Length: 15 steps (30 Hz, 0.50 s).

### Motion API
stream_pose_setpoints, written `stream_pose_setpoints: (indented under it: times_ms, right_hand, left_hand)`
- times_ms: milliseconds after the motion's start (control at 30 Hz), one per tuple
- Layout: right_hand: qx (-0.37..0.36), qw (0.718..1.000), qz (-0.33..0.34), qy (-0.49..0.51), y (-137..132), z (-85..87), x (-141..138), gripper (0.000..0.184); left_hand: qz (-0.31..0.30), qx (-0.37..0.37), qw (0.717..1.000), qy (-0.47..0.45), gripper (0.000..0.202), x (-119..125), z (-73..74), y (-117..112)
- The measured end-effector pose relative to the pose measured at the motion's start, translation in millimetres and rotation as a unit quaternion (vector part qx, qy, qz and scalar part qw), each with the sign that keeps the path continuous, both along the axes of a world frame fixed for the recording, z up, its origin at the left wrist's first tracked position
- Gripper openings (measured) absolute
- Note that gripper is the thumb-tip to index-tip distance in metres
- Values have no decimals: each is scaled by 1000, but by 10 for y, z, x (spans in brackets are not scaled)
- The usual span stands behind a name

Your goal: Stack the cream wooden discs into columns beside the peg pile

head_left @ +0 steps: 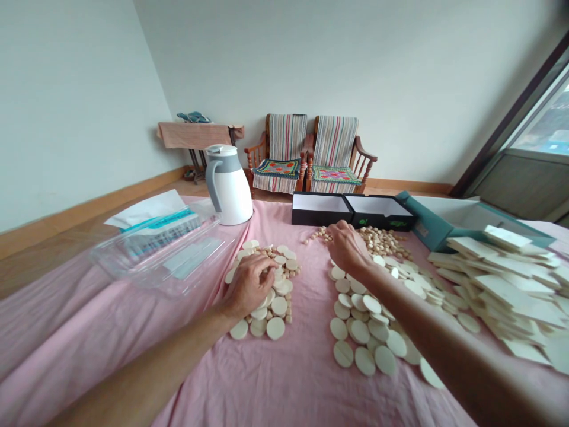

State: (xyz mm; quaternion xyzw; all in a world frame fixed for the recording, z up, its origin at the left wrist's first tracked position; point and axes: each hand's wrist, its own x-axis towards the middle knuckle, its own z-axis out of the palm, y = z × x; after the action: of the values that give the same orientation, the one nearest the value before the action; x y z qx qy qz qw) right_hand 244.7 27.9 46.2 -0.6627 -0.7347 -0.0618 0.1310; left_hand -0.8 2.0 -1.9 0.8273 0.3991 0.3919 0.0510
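Observation:
My left hand rests over a cluster of pale wooden discs and small beads, its fingers curled together. Whatever lies under those fingertips is hidden. Farther right, my right hand reaches to the small round wooden beads with its fingers bent downward and closed. The hand itself hides its fingertips, so I cannot make out what is between them. Beneath my right forearm spreads a larger heap of wooden discs.
A pink cloth covers the table. Around it stand a white-grey jug, clear plastic packaging, a black open box, a teal box and a stack of wooden squares. Two chairs stand by the wall.

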Motion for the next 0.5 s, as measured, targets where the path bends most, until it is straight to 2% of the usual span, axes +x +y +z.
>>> stream_pose_setpoints:
  times_ms: [100, 167, 333, 500]
  right_hand:
    - [-57, 991, 112, 42, -70, -120, -184, 23]
    - [-94, 984, 147, 45, -125, -204, -326, 26]
    - [-112, 985, 129, 25, -185, -298, -512, 24]
    - [-119, 989, 82, 8, -105, -236, -336, 20]
  left_hand:
    - [-1, 5, 1000, -3, 17, 7, 1, 3]
    - [-1, 4, 1000, -1, 17, 11, 8, -1]
    - [0, -3, 1000, 3, 18, 11, 20, -9]
    - [2, -3, 1000, 5, 16, 9, 16, -4]
